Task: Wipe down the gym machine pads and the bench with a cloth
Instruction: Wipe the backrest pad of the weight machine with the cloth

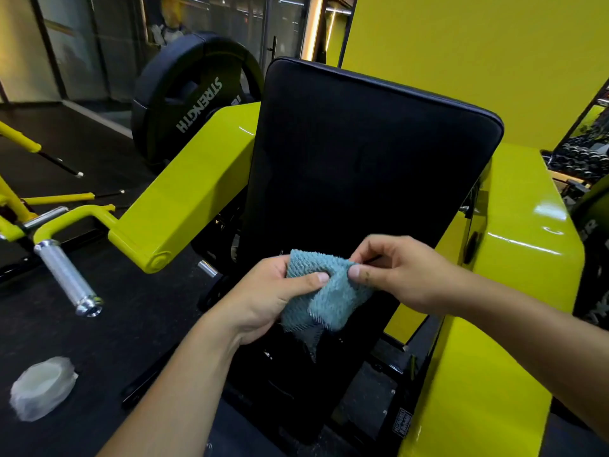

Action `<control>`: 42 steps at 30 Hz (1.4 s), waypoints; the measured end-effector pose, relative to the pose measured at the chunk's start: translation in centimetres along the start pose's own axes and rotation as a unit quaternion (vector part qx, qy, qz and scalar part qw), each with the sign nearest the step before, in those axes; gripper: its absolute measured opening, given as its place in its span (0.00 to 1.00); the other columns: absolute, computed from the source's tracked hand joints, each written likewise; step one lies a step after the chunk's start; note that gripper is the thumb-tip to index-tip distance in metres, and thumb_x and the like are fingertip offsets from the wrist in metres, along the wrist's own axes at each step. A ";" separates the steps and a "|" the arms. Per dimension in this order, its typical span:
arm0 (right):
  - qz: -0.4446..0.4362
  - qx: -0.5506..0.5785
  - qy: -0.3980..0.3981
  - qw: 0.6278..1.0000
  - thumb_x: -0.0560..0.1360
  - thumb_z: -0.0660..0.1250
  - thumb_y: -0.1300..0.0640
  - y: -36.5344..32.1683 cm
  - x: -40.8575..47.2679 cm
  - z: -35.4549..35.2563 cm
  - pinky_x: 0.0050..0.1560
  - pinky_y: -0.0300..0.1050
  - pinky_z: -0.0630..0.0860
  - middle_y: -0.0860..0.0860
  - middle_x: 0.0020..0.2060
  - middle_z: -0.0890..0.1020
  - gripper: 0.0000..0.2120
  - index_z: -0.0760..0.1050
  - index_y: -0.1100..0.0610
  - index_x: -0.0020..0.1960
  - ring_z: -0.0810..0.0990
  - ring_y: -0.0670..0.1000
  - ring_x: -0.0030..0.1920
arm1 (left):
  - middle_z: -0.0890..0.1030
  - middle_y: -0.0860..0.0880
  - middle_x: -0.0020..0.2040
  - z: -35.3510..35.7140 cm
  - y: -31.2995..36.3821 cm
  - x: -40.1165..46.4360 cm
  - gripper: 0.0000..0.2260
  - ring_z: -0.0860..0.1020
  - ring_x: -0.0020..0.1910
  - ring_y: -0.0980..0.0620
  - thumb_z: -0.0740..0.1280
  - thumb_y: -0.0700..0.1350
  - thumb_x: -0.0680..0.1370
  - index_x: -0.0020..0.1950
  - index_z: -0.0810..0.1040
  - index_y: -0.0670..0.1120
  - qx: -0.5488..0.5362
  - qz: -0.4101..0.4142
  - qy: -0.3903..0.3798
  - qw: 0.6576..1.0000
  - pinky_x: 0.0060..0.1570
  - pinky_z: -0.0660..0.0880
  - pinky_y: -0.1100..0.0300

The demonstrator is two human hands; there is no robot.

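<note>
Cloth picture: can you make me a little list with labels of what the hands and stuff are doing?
cloth: blue, bunched, held above the pad
left hand: grips the cloth, thumb on top
right hand: pinches the cloth's upper edge
pad: black, tilted, behind the cloth
frame: yellow
handle: silver, at left
plate: black, reads STRENGTH
roll: whitish, on the floor at lower left

Both bare forearms reach forward, hands meeting in front.
The left hand (267, 298) and right hand (400, 273) each have fingers curled, thumbs pinching, tips nearly touching.
</note>
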State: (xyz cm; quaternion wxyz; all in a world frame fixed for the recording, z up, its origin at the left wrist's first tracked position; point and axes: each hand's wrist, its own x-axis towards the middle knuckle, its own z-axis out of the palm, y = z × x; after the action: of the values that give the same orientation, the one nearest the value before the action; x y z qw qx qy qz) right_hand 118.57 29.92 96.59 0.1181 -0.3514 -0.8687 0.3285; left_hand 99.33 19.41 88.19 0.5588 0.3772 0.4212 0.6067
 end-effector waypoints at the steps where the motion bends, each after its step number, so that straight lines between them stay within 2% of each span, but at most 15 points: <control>1: 0.001 -0.013 0.011 1.000 0.78 0.73 0.52 -0.3 0.2 -0.5 0.56 0.58 0.83 0.48 0.46 0.87 0.03 0.80 0.49 0.48 0.86 0.48 0.49 | 0.85 0.37 0.58 -0.3 0.3 0.1 0.13 0.84 0.58 0.38 0.71 0.38 0.79 0.63 0.81 0.38 0.011 0.000 0.001 1.000 0.60 0.81 0.46; 6: -0.002 -0.056 0.000 0.998 0.81 0.70 0.57 -1.6 1.3 -1.8 0.55 0.53 0.82 0.46 0.49 0.85 0.07 0.78 0.46 0.53 0.84 0.47 0.50 | 0.86 0.39 0.57 -0.2 1.4 0.5 0.13 0.84 0.57 0.39 0.71 0.37 0.78 0.62 0.81 0.39 0.037 0.003 0.006 0.999 0.58 0.81 0.47; 10: -0.008 -0.019 -0.001 1.000 0.82 0.67 0.62 -2.1 1.6 -1.9 0.56 0.47 0.81 0.45 0.55 0.82 0.14 0.76 0.43 0.59 0.83 0.45 0.55 | 0.85 0.37 0.56 0.7 0.8 0.6 0.18 0.85 0.53 0.38 0.69 0.37 0.74 0.64 0.79 0.38 -0.092 0.001 0.030 0.995 0.52 0.82 0.46; 13: -0.054 -0.135 0.045 0.988 0.81 0.69 0.58 -1.9 1.8 -2.2 0.51 0.40 0.78 0.43 0.51 0.80 0.11 0.76 0.43 0.58 0.80 0.42 0.51 | 0.83 0.33 0.59 1.4 -0.4 0.3 0.19 0.84 0.55 0.35 0.69 0.35 0.76 0.67 0.76 0.36 -0.166 -0.018 0.028 0.986 0.54 0.83 0.43; 16: -0.087 -0.207 0.071 0.972 0.79 0.72 0.56 -1.5 2.5 -2.2 0.50 0.40 0.76 0.42 0.51 0.77 0.10 0.76 0.44 0.57 0.78 0.41 0.49 | 0.81 0.32 0.63 2.2 -1.6 0.0 0.18 0.82 0.60 0.34 0.67 0.36 0.79 0.69 0.76 0.36 -0.197 -0.036 0.037 0.979 0.61 0.80 0.41; 18: -0.110 -0.231 0.070 0.964 0.80 0.71 0.56 -1.4 3.1 -2.3 0.52 0.43 0.77 0.42 0.52 0.76 0.09 0.76 0.44 0.57 0.78 0.42 0.49 | 0.82 0.33 0.62 2.7 -2.0 0.2 0.16 0.82 0.61 0.35 0.64 0.37 0.81 0.68 0.76 0.36 -0.245 -0.041 0.067 0.966 0.60 0.80 0.43; 22: -0.192 -0.364 0.064 0.909 0.81 0.64 0.60 -2.5 4.2 -3.3 0.55 0.55 0.78 0.46 0.56 0.75 0.11 0.76 0.47 0.59 0.78 0.52 0.53 | 0.85 0.36 0.58 3.4 -2.6 0.8 0.13 0.85 0.55 0.39 0.63 0.39 0.83 0.64 0.79 0.37 -0.326 -0.015 0.193 0.925 0.52 0.84 0.47; 25: -0.298 -0.503 0.091 0.807 0.79 0.64 0.61 -2.9 4.9 -4.5 0.58 0.57 0.76 0.52 0.59 0.77 0.13 0.78 0.51 0.61 0.78 0.58 0.60 | 0.86 0.40 0.55 3.9 -3.1 1.0 0.11 0.86 0.54 0.42 0.65 0.42 0.83 0.63 0.81 0.41 -0.353 0.055 0.284 0.890 0.53 0.81 0.48; 27: -0.326 -0.572 0.118 0.743 0.79 0.65 0.58 -2.6 5.4 -5.4 0.69 0.58 0.69 0.54 0.64 0.78 0.14 0.79 0.50 0.63 0.73 0.59 0.71 | 0.88 0.45 0.53 4.5 -3.5 1.1 0.08 0.86 0.53 0.47 0.66 0.42 0.84 0.60 0.82 0.46 -0.292 0.119 0.354 0.880 0.52 0.81 0.50; 30: -0.303 -0.610 0.121 0.722 0.80 0.64 0.53 -2.0 5.7 -6.3 0.78 0.59 0.59 0.55 0.73 0.75 0.18 0.78 0.50 0.69 0.64 0.58 0.79 | 0.85 0.52 0.60 5.7 -5.4 2.0 0.09 0.82 0.61 0.55 0.65 0.45 0.85 0.62 0.80 0.54 -0.077 0.203 0.403 0.889 0.61 0.78 0.58; 32: -0.284 -0.641 0.117 0.704 0.81 0.61 0.51 -1.5 5.7 -6.2 0.80 0.60 0.56 0.55 0.76 0.72 0.21 0.75 0.50 0.74 0.61 0.58 0.81 | 0.73 0.56 0.75 6.5 -7.3 3.5 0.18 0.70 0.74 0.62 0.63 0.46 0.85 0.75 0.70 0.57 0.098 0.248 0.339 0.902 0.72 0.67 0.66; 34: -0.267 -0.668 0.123 0.684 0.82 0.56 0.49 -1.0 5.6 -5.8 0.81 0.61 0.53 0.55 0.79 0.67 0.25 0.69 0.52 0.78 0.57 0.59 0.82 | 0.54 0.59 0.84 7.2 -9.8 5.7 0.25 0.51 0.82 0.61 0.59 0.50 0.86 0.82 0.56 0.59 0.271 0.281 0.249 0.886 0.80 0.53 0.60; 36: -0.251 -0.695 0.130 0.661 0.83 0.49 0.47 -0.6 5.5 -5.5 0.81 0.63 0.48 0.55 0.82 0.60 0.29 0.62 0.53 0.82 0.52 0.59 0.83 | 0.42 0.59 0.84 8.1 -11.8 7.5 0.28 0.39 0.83 0.57 0.57 0.52 0.87 0.85 0.47 0.57 0.378 0.285 0.239 0.848 0.81 0.47 0.51; 39: -0.242 -0.727 0.138 0.627 0.83 0.44 0.46 -0.1 5.5 -5.1 0.81 0.65 0.45 0.55 0.83 0.53 0.30 0.54 0.54 0.84 0.48 0.60 0.83 | 0.41 0.52 0.85 9.7 -13.6 8.7 0.33 0.39 0.84 0.49 0.58 0.46 0.84 0.85 0.43 0.51 0.427 0.307 0.260 0.810 0.81 0.50 0.44; 42: -0.238 -0.744 0.146 0.607 0.84 0.43 0.46 0.0 5.8 -5.0 0.81 0.65 0.45 0.54 0.83 0.52 0.30 0.52 0.53 0.84 0.47 0.60 0.83 | 0.47 0.48 0.85 10.3 -15.7 9.1 0.38 0.45 0.84 0.48 0.59 0.43 0.79 0.85 0.42 0.50 0.455 0.358 0.261 0.772 0.81 0.52 0.46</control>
State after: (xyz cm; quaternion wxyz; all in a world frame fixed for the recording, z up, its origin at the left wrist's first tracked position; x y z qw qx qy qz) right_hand 116.54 36.36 100.18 0.0147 -0.1425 -0.8382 -0.5262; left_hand 113.66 29.74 77.16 -0.0672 0.5380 0.6121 0.5756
